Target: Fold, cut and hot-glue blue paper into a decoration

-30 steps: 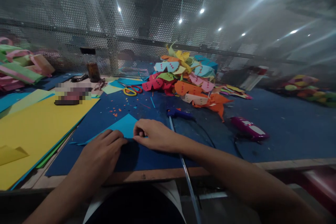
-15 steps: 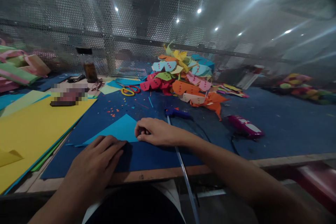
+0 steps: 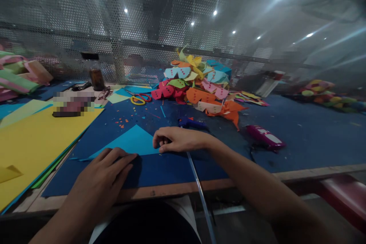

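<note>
Blue mat spans mid-frame, your flattened left hand and curled right hand, grip unclear, at a sheet folded but undotted, unlike the upper-centre pile.

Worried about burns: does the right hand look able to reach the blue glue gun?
Probably yes: the glue gun lies just beyond the right hand, and nothing visible blocks the way.
</note>
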### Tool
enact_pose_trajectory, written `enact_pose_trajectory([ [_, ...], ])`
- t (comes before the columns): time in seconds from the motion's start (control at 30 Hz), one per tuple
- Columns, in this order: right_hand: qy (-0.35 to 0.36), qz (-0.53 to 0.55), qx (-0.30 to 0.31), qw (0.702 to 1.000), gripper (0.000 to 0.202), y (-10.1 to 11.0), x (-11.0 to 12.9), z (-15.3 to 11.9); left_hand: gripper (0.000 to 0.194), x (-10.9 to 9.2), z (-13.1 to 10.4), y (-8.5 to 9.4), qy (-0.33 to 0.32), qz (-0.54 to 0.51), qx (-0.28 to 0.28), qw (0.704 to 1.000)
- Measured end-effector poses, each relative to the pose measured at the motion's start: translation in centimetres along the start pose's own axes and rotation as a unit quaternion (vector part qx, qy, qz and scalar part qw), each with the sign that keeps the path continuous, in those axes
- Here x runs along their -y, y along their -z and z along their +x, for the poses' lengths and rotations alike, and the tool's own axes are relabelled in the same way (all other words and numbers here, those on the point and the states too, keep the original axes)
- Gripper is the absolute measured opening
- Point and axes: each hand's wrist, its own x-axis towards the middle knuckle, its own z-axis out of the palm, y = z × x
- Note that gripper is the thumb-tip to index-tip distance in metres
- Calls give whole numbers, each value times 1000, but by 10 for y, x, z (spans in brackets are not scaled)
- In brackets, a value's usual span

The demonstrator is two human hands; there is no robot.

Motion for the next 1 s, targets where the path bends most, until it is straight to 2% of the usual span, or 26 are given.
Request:
enact_pose_trajectory([
  [0.2, 13, -9, 5, 1000, 16, 2, -3, -1, 30, 2, -1, 2, 20, -34, -26, 999],
  [0.37, 20, -6, 18, 1000, 17, 5, -7, -2, 32, 4, 2, 2, 35, -42, -20, 998],
  [1.0, 48, 2, 80, 996, 25, 20, -18, -9, 31, 6, 2, 2, 30, -60, -34, 997],
])
